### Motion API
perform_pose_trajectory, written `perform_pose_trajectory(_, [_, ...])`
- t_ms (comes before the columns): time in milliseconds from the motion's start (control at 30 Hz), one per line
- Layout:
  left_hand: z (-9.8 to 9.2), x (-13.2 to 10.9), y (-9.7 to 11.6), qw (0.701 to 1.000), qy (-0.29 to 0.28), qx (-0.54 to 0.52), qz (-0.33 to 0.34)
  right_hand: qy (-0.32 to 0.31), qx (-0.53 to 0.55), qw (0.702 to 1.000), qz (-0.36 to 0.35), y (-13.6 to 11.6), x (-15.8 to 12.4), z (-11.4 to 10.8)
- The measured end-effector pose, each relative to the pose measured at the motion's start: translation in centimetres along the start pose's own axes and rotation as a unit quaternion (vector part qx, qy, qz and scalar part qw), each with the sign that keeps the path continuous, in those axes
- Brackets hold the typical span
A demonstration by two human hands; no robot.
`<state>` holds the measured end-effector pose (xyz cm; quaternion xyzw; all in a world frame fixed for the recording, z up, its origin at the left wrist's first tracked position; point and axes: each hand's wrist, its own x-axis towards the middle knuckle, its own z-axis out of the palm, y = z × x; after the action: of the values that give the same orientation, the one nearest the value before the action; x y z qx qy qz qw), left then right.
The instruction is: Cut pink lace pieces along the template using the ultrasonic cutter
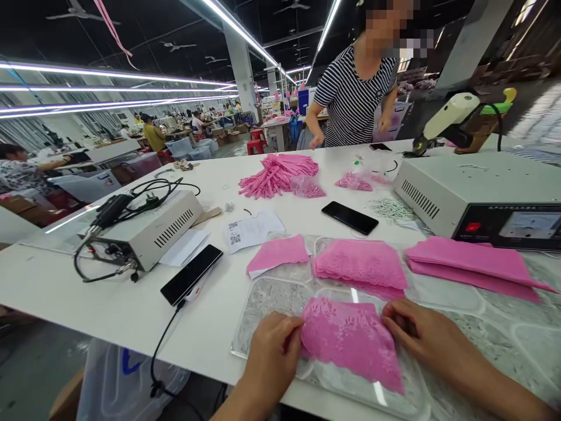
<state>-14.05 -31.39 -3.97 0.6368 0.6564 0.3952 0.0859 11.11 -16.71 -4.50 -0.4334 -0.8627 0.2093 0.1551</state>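
A pink lace piece (350, 339) lies on a clear plastic sheet (267, 298) at the near edge of the white table (109, 304). My left hand (272, 351) pinches its left edge with curled fingers. My right hand (416, 330) grips its right edge, fingers folded over the lace. Just beyond lie a stack of pink lace (359, 266), a plain pink fabric piece (278, 252) and folded pink fabric (468, 266).
A grey machine box (153, 231) with black cables sits left, a larger one (473, 196) right. Two black phones (190, 273) (349, 217) lie on the table. Pink strips (276, 172) are piled farther back. A person in a striped shirt (355, 99) stands across the table.
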Motion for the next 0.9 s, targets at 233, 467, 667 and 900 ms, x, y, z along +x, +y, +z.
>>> perform_pose_trajectory(233, [0.2,-0.6,0.2,0.991,0.056,0.071,0.096,0.007,-0.01,1.0,-0.017,-0.3,0.1,0.0])
perform_pose_trajectory(467, [0.3,-0.7,0.1,0.984,0.077,0.093,0.133,0.022,-0.02,0.999,-0.028,-1.1,0.6,-0.5])
perform_pose_trajectory(667, [-0.2,-0.9,-0.2,0.98,0.074,0.125,0.133,0.015,-0.01,0.999,-0.051,-1.9,2.1,-0.6])
perform_pose_trajectory(900, [-2.5,-1.2,-0.2,0.993,-0.026,0.059,0.099,0.017,0.056,0.985,-0.163,-0.8,-1.9,-0.7])
